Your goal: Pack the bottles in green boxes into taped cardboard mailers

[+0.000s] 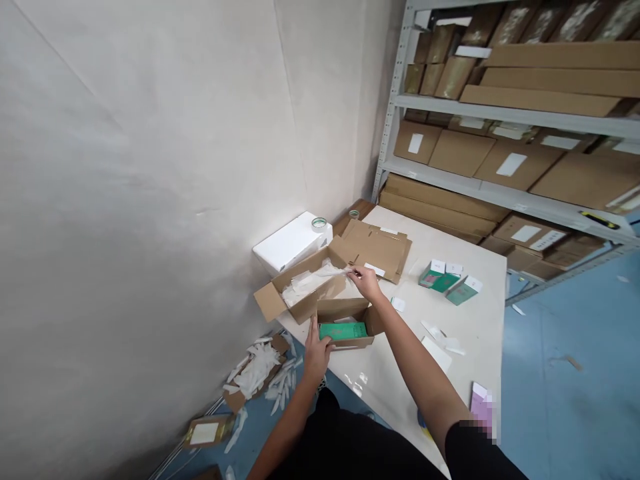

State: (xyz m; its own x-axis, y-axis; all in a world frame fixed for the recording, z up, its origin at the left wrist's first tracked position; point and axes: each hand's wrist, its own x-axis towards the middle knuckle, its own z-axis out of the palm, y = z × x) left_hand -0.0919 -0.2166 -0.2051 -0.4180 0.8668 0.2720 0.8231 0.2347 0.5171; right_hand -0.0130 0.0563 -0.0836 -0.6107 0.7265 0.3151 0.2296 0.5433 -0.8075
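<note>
My left hand (317,352) grips the near left side of a small open cardboard box (345,312) on the white table (475,327). A green box (343,331) lies inside it. My right hand (365,280) reaches past it and pinches a clear plastic packing piece (330,272) at the rim of a larger open carton (300,287) filled with white packing pieces.
Flattened cardboard boxes (375,247) lie behind the carton, beside a white foam box (293,241) with a tape roll (319,223) on it. Three green-and-white boxes (450,280) sit further right. White packing scraps (257,377) litter the blue floor. Metal shelving (500,120) holds brown cartons.
</note>
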